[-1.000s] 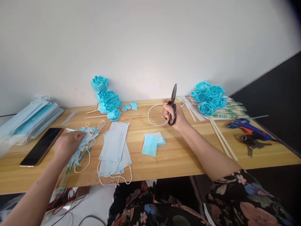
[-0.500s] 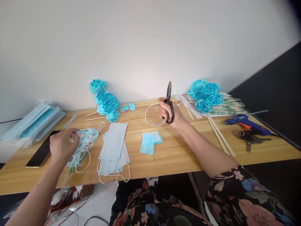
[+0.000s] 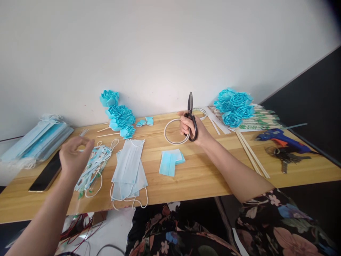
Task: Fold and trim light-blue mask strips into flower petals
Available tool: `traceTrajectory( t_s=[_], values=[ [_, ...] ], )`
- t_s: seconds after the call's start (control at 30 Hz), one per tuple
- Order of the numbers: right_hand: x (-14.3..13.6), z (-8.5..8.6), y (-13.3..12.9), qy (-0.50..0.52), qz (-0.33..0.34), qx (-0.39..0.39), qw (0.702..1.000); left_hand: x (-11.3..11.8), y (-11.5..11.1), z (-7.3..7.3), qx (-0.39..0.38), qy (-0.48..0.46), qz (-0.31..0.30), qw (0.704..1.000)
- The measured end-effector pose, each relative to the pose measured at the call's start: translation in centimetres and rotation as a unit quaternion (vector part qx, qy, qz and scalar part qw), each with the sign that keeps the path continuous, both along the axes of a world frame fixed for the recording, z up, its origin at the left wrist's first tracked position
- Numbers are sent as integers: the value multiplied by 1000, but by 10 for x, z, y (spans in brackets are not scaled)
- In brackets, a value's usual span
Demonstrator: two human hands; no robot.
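Observation:
My right hand (image 3: 193,128) is wrapped round black-handled scissors (image 3: 190,103), blades pointing up. A thin whitish ring (image 3: 165,137) shows beside its fingers; whether the hand holds the ring or it lies on the table, I cannot tell. My left hand (image 3: 76,154) hovers with fingers curled and the thumb apart, nothing visible in it. Near it lie a tangle of cut mask strips and ear loops (image 3: 93,163) and a dark phone (image 3: 46,176). Between my hands are overlapping face masks (image 3: 129,163) and small cut blue pieces (image 3: 167,163).
Blue fabric flowers on sticks (image 3: 121,117) stand back left, others (image 3: 234,108) back right. A mask stack (image 3: 39,140) sits far left. At right are pale sticks (image 3: 250,151), a blue glue gun (image 3: 282,138) and keys (image 3: 286,158). A wall rises behind the table (image 3: 202,181).
My left hand has lifted slightly and shifted right, its thumb now farther from the fingers. My right hand keeps the scissors in nearly the same place.

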State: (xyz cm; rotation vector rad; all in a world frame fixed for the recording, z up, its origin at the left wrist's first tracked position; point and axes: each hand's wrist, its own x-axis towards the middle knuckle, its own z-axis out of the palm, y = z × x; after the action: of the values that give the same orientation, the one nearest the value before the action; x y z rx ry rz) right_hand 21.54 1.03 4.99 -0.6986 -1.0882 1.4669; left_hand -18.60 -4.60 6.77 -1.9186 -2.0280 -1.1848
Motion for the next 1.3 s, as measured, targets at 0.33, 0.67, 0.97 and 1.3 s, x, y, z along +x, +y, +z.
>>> traceTrajectory(
  t_s=[0.33, 0.67, 0.97, 1.3],
  values=[
    [-3, -3, -9, -32, 65, 45, 996, 157, 14, 25, -209, -285, -379, 855],
    [1, -4, -1, -54, -6, 49, 997, 194, 48, -4, -372, -532, -444, 618],
    [-2, -7, -1, 17, 45, 48, 998, 188, 49, -11, -397, -518, -505, 565],
    [1, 2, -11, -216, 39, 130, 967, 191, 51, -3, -464, -415, -492, 609]
  ],
)
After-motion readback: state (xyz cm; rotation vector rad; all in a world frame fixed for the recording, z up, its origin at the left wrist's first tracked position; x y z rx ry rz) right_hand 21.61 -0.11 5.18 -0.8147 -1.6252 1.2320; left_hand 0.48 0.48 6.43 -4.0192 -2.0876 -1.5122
